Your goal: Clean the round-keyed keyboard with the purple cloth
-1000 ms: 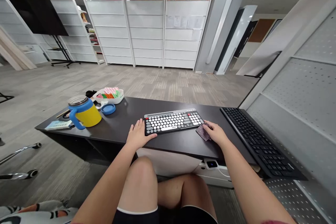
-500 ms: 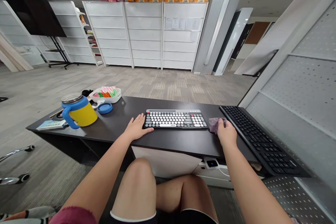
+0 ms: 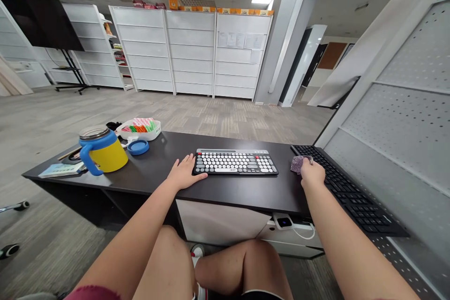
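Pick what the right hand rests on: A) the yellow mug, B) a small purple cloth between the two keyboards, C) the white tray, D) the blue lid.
B: the right hand lies on the small purple cloth, between the round-key keyboard and the black keyboard.

Head-worn view, down over desk (image 3: 225, 192)

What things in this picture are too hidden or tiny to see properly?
Head view:
- Purple cloth: partly under the right hand.
- Papers on the white shelves: too small to read.
- Mug: inside hidden by its lid.
- Black keyboard: letters too small.
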Motion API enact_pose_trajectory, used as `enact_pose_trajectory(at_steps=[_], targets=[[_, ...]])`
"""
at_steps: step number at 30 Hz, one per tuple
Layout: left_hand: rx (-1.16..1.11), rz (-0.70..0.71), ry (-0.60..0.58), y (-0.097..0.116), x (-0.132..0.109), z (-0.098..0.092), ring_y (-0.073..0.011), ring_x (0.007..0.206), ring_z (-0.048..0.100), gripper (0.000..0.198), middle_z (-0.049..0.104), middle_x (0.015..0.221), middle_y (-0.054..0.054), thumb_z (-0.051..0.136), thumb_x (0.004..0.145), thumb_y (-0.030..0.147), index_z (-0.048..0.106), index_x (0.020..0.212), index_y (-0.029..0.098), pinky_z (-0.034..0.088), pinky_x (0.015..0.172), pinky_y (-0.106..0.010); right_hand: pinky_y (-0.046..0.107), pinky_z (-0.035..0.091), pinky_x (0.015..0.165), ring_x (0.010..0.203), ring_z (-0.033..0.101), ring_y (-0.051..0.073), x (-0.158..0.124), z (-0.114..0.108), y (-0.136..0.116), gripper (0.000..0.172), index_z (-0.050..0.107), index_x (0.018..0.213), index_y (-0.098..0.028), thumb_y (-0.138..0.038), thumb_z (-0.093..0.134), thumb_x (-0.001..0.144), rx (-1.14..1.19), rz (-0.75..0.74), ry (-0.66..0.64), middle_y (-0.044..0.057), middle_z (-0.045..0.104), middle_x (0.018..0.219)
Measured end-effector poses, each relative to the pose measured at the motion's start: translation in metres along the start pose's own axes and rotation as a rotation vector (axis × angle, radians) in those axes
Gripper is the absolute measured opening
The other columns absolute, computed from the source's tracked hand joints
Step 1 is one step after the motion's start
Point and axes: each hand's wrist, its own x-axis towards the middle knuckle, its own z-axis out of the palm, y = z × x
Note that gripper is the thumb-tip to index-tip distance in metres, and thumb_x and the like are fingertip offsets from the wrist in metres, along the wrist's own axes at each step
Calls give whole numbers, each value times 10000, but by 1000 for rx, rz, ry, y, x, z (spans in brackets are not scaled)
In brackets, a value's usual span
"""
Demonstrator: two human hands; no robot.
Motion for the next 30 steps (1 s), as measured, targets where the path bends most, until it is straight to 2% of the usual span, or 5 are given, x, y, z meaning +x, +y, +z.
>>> enact_pose_trajectory(at_steps=[4, 7, 12, 23, 30], targets=[[-11, 44, 7, -3, 6, 1, -372, 1753, 137, 1176, 142, 1881, -140, 421, 934, 951, 224, 1825, 209, 80, 1394, -630, 502, 492, 1096, 1262, 706, 386, -21, 31, -28, 256, 824, 1017, -140, -297, 622, 1025, -340, -97, -154, 268, 787, 1144], [-23, 58, 16, -4, 7, 1, -380, 1750, 145, 1167, 157, 1881, -134, 429, 934, 951, 224, 1826, 228, 94, 1392, -638, 483, 518, 1061, 1216, 745, 387, -57, 76, -47, 237, 832, 1069, -116, -215, 622, 1023, -524, -114, -270, 270, 798, 1133], [-8, 52, 17, -6, 8, 3, -371, 1751, 149, 1203, 150, 1879, -144, 406, 922, 981, 220, 1827, 211, 81, 1400, -621, 380, 561, 989, 1189, 786, 312, -131, 135, -68, 458, 698, 1391, -77, -32, 391, 1053, -991, -402, -478, 257, 778, 1280], [-19, 45, 5, -3, 6, 2, -353, 1754, 145, 1189, 153, 1882, -128, 420, 916, 973, 233, 1822, 226, 81, 1398, -626, 352, 576, 1002, 1253, 763, 293, -216, 187, -102, 448, 676, 1393, -51, -22, 388, 1052, -929, -567, -638, 273, 757, 1333], [9, 38, -2, -5, 6, 2, -349, 1746, 188, 1058, 195, 1876, -129, 584, 935, 742, 287, 1806, 221, 129, 1395, -627, 345, 549, 1022, 1251, 748, 260, -262, 231, -108, 381, 667, 1400, -123, -150, 404, 1126, -800, -728, -792, 199, 759, 1368]])
